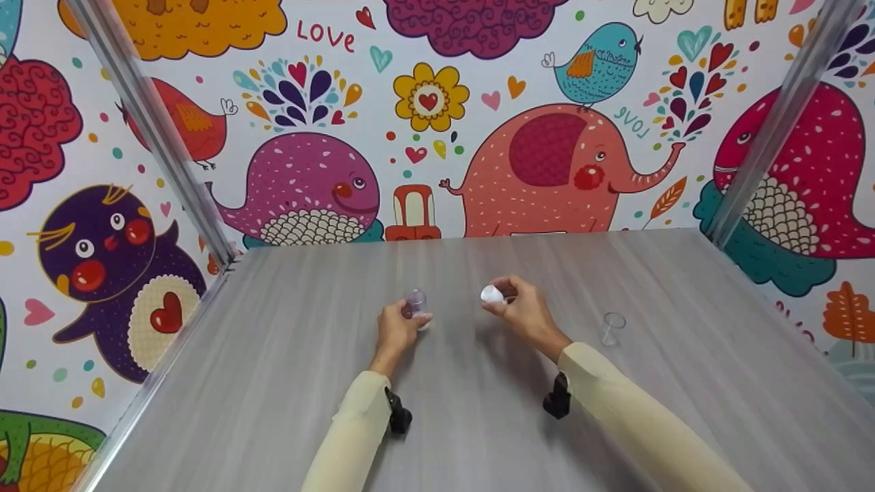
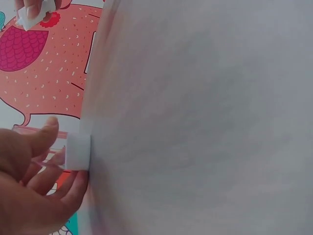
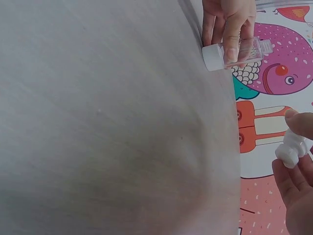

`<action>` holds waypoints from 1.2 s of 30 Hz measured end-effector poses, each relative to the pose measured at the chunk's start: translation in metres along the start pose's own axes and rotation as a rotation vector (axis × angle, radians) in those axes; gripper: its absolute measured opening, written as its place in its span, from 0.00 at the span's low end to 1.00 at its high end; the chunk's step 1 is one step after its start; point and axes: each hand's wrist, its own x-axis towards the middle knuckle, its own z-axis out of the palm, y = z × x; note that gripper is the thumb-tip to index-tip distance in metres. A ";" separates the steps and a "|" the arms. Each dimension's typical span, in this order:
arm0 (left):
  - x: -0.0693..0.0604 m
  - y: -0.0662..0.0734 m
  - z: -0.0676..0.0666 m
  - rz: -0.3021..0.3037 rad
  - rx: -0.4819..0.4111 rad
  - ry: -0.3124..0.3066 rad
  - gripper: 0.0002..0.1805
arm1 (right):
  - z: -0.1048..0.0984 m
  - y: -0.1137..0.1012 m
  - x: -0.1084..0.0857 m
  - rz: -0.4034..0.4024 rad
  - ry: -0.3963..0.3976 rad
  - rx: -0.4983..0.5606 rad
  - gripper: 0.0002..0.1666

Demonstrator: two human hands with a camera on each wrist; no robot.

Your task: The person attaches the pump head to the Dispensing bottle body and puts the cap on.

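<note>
My left hand (image 1: 396,333) holds a clear bottle (image 1: 417,298) upright on the table, fingers curled around it. In the right wrist view the bottle (image 3: 249,51) has a white base (image 3: 213,57) against the tabletop and a bare threaded neck. To its right, my right hand (image 1: 528,311) pinches a white pump-like part (image 1: 491,294) between thumb and fingers, raised off the table. This white part (image 3: 291,148) shows a rounded end in the right wrist view. Bottle and white part are apart.
A clear, cup-like piece (image 1: 612,329) stands on the grey table (image 1: 287,410), right of my right hand. Behind the table is a wall with printed cartoon animals, with metal posts at both sides. Each sleeve has a small black device at the wrist.
</note>
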 end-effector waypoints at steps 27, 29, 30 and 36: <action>-0.001 0.001 -0.001 -0.002 0.036 0.000 0.17 | 0.010 -0.023 0.003 -0.056 -0.069 -0.091 0.21; 0.000 0.001 -0.001 0.008 0.047 0.000 0.17 | 0.011 -0.025 0.003 -0.068 -0.068 -0.083 0.21; 0.000 0.001 -0.001 0.010 0.049 0.000 0.17 | 0.012 -0.025 0.003 -0.075 -0.065 -0.080 0.21; 0.000 0.000 0.000 0.009 0.039 -0.003 0.18 | 0.017 -0.027 0.003 -0.087 -0.064 -0.083 0.21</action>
